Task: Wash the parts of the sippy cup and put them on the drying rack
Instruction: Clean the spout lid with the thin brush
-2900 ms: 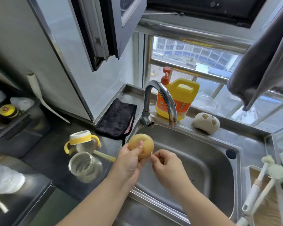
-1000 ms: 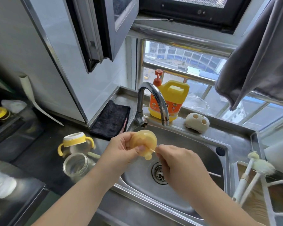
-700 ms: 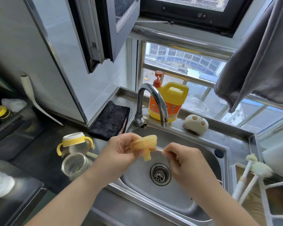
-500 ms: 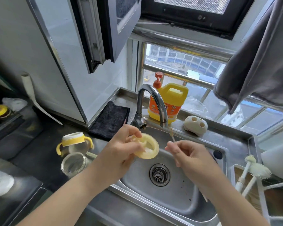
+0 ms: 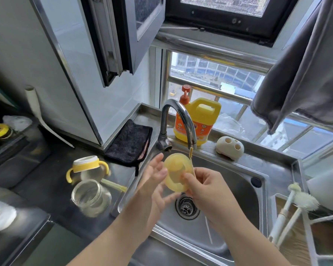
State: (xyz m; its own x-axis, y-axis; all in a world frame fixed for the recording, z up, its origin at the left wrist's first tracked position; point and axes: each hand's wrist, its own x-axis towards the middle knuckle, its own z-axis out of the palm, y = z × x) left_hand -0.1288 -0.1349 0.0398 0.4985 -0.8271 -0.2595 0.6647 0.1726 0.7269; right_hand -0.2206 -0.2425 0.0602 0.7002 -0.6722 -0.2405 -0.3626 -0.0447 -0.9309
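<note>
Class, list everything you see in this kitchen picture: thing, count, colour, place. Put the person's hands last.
silicone lid: 1, yellow, held over sink
thin brush: 1, yellowish, behind lid
sink: 1, steel, centre
tap: 1, chrome, behind sink
detergent bottle: 1, yellow, windowsill
handled collar: 1, yellow-white, counter left
glass jar: 1, clear, counter left
cloth: 1, black, counter
bottle brushes: 2, white, right
left hand: open, touching lid
right hand: pinches lid

We count two hands (image 5: 154,181) (image 5: 206,187), one lid (image 5: 178,170), one jar (image 5: 90,196), one cup (image 5: 87,167), two brushes (image 5: 294,191) (image 5: 306,202), one bottle (image 5: 198,121).
</note>
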